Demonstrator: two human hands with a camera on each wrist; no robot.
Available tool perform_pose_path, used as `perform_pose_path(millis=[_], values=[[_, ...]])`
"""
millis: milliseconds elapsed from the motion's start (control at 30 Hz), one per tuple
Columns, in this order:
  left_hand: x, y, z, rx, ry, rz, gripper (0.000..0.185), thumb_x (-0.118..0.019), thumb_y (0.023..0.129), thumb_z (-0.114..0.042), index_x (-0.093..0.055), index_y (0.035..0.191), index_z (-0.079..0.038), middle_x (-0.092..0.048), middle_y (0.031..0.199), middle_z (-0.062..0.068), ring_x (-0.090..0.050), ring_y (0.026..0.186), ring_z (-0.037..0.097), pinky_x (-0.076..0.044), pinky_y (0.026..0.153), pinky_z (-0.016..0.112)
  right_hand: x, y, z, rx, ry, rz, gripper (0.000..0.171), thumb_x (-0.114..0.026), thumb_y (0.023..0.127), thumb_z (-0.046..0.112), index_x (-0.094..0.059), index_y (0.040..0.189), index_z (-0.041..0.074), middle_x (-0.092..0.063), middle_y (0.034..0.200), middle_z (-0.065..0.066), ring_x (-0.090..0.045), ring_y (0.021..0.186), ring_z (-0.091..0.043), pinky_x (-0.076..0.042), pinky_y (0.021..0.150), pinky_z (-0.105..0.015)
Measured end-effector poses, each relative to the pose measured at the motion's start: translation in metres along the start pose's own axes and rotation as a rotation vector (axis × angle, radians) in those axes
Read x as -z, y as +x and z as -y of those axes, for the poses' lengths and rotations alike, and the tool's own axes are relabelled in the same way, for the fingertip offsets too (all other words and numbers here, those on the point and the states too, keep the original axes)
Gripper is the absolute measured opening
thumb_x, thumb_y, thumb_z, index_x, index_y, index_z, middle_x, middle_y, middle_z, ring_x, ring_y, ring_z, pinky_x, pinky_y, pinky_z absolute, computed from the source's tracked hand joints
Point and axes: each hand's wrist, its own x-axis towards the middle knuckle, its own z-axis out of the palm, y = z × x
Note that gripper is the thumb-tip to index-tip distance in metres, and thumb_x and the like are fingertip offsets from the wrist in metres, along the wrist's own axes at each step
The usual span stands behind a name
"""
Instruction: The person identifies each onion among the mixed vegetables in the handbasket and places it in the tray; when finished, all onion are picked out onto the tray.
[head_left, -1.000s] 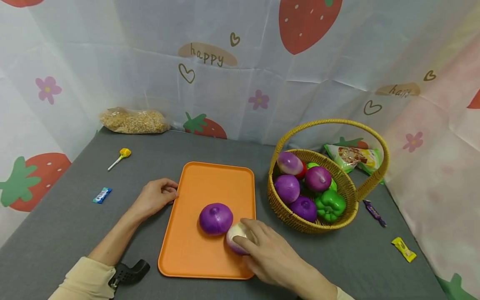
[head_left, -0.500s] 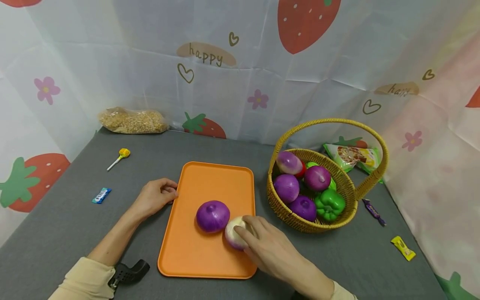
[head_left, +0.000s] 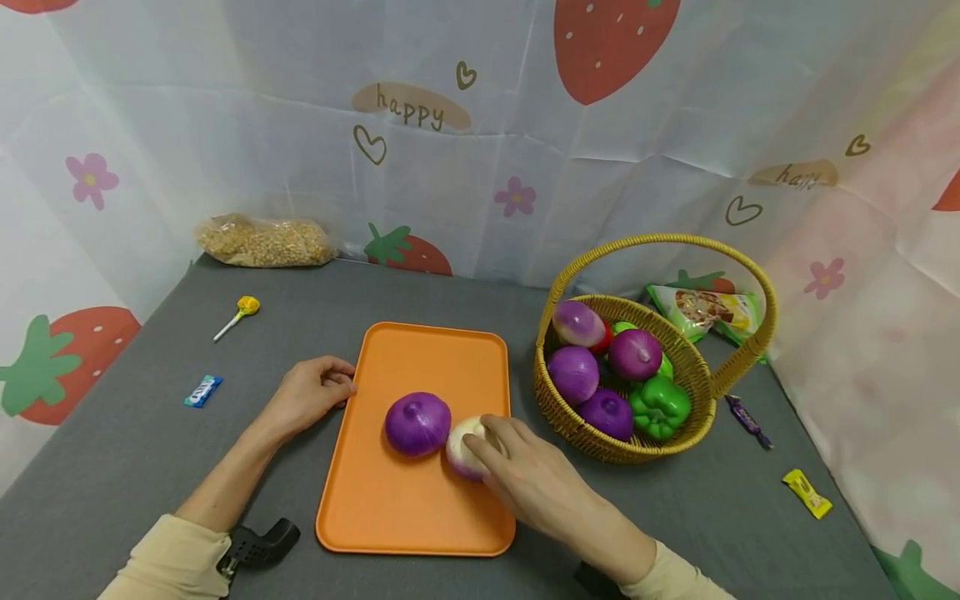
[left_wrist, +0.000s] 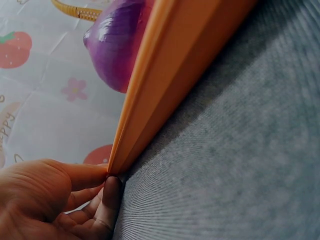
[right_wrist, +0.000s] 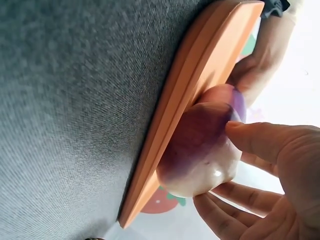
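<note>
Plainly, by part:
Right hand: the right hand (head_left: 529, 476) has its fingers curled round the pale onion (head_left: 467, 446), thumb on one side and fingers on the other, as the right wrist view shows.
Left hand: the left hand (head_left: 309, 393) rests on the desk (head_left: 135, 450), its loosely curled fingertips touching the left rim of the orange tray (head_left: 420, 508); it grips nothing.
Where the onion is: on the tray, near its right edge, touching the purple onion (head_left: 417, 423) beside it.
Look: round, glossy, white on top and shading to purple below; the neighbour is purple all over.
Handling: likely a light, hollow toy with a smooth, slippery skin, stiff enough not to dent; it would roll if let go.
Where to hold: across its widest part, fingers opposite thumb.
Nearby: a wicker basket (head_left: 742, 367) right of the tray, holding more onions and a green pepper (head_left: 660, 408).
</note>
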Motion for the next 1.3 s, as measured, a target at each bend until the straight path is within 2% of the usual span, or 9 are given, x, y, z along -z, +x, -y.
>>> perform_pose_path(millis=[567,1300], values=[[0.000,0.000,0.000,-0.002,-0.004,-0.002,0.030,-0.064,0.092,-0.010,-0.061,0.116,0.007,-0.069,0.098,0.020,-0.065,0.077,0.012,-0.055,0.065,0.022,-0.003,0.012,-0.005,-0.015,-0.013,-0.011,0.040,-0.072,0.088,0.020,-0.060,0.125,0.017,-0.059,0.125,-0.013,-0.060,0.113,-0.026,-0.060,0.078,-0.033],[0.000,0.000,0.000,0.002,-0.004,-0.001,0.030,-0.064,0.092,-0.011,-0.062,0.117,0.007,-0.070,0.098,0.019,-0.065,0.077,0.011,-0.055,0.065,0.022,-0.005,0.012,-0.006,-0.014,-0.027,-0.014,0.044,-0.075,0.085,0.021,-0.058,0.126,0.017,-0.059,0.126,-0.013,-0.061,0.113,-0.026,-0.060,0.077,-0.032]])
